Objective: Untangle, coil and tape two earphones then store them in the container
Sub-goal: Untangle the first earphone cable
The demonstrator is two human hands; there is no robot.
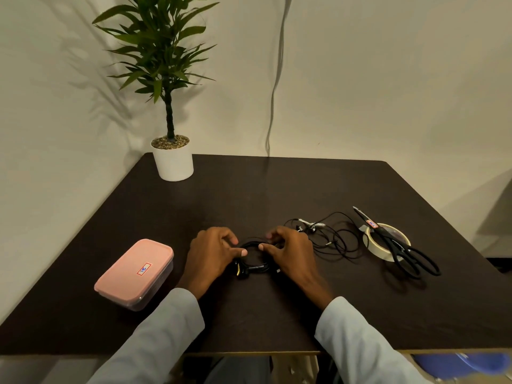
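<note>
so we've got a dark table [277, 195] in front of us and both hands down near its front middle. the left hand [212, 252] and right hand [289, 252] are on either side of a coiled black earphone [253, 261], fingers curled in, thumbs nearly meeting over the loop. looks like both are pinching the coil at its edges, the left on the left side and the right on the right, with the bundle lying flat on the table. a plug or earbud end sticks out at the lower left of the coil, can't tell which.

the second earphone [329, 236] is just right of our right hand, loose and messy, cable sprawled in loops with the earbuds up near the far end. right of that sits a roll of masking tape [372, 245] flat on the table, and black scissors [401, 250] lie across the top of it, blades pointing away from us.

the container [134, 273] is off to the left, well apart from the earphones, pink lid on, a small sticker on top. a potted plant [173, 159] stands at the far left corner.
</note>
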